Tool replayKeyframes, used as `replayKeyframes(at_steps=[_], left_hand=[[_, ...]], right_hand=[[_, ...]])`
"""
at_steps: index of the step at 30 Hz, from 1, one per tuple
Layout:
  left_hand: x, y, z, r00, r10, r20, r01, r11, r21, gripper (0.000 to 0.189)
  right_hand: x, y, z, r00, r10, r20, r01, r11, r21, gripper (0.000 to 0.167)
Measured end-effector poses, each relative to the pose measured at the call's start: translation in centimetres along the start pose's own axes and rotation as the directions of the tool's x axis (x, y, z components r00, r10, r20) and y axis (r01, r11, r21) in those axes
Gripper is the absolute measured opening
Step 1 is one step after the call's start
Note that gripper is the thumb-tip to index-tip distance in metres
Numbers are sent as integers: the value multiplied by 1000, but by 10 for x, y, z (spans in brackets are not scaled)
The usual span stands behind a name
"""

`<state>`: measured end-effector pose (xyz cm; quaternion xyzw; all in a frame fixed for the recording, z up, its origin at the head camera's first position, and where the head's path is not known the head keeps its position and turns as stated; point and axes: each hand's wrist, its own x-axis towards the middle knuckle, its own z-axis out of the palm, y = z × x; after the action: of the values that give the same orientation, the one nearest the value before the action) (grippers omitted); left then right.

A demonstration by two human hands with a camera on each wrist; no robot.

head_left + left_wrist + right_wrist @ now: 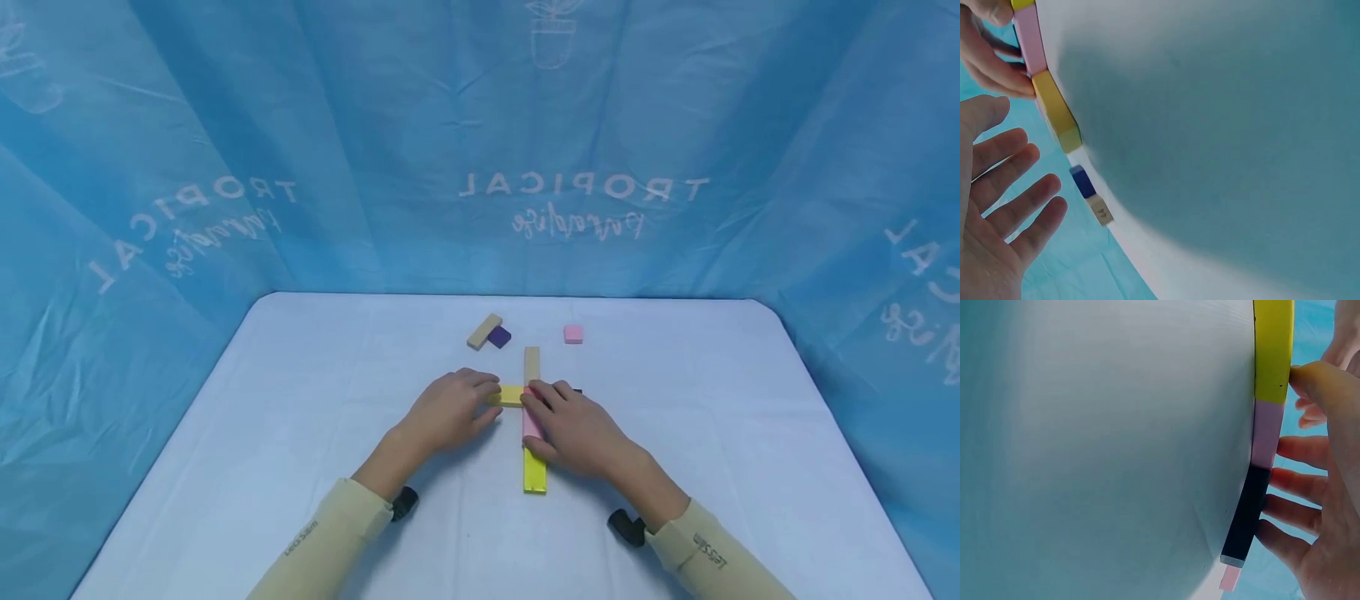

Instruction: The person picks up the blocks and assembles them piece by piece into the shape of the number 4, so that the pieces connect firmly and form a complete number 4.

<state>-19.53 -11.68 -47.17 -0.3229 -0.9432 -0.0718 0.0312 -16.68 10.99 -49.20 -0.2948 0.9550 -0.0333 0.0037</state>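
Observation:
Several wooden blocks form a cross on the table. Its upright runs from a beige block (532,362) through a pink block (532,423) to a bright yellow block (535,477). A golden-yellow block (512,396) makes the left arm, and a dark block (1245,515) the right one. My left hand (452,408) is by the golden-yellow block's outer end; in the left wrist view its fingers are spread and hold nothing. My right hand (581,432) lies over the pink and dark blocks, fingertips touching them. Its thumb touches the bright yellow block in the right wrist view.
Behind the cross, another beige block (484,332) lies against a small purple block (499,337). A small pink block (573,334) is farther right. The white-covered table (225,467) is bordered by blue printed curtains (420,242).

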Motion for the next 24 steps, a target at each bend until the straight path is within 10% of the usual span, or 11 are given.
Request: replayKeyframes(at_steps=[24], left_hand=[[25, -29, 2, 991, -130, -38, 130, 991, -17, 36]], right_hand=[[1, 3, 1, 1000, 2, 1, -2, 1000, 18, 70]])
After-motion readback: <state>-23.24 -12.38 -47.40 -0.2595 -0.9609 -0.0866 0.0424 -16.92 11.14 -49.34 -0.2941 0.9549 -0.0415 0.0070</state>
